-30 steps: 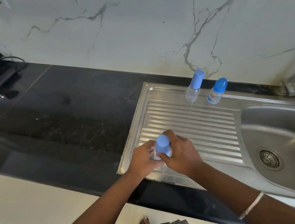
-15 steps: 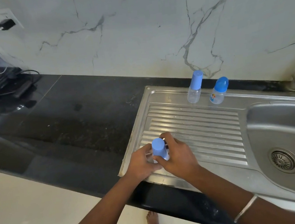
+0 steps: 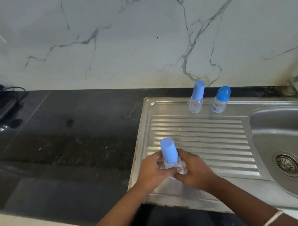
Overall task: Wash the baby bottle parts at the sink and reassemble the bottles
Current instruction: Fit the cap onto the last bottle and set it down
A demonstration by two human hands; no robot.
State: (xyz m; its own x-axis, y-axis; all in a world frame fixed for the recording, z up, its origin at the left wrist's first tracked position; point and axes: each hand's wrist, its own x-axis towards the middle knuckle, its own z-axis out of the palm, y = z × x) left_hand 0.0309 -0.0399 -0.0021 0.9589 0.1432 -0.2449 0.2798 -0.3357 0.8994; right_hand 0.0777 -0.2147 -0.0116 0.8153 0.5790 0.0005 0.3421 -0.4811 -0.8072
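- Left hand and right hand both curl round one clear bottle, which has a tall blue cap, over the drainboard's near left corner.
- Two capped bottles stand upright at the drainboard's back edge, near each other.
- Basin lies to the right; a dark surface lies to the left.

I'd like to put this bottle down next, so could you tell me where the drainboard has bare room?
The ribbed drainboard is bare between the held bottle and the basin. The back ledge is taken by the tall-capped bottle and the round-capped bottle. The near left corner is crowded by both hands.
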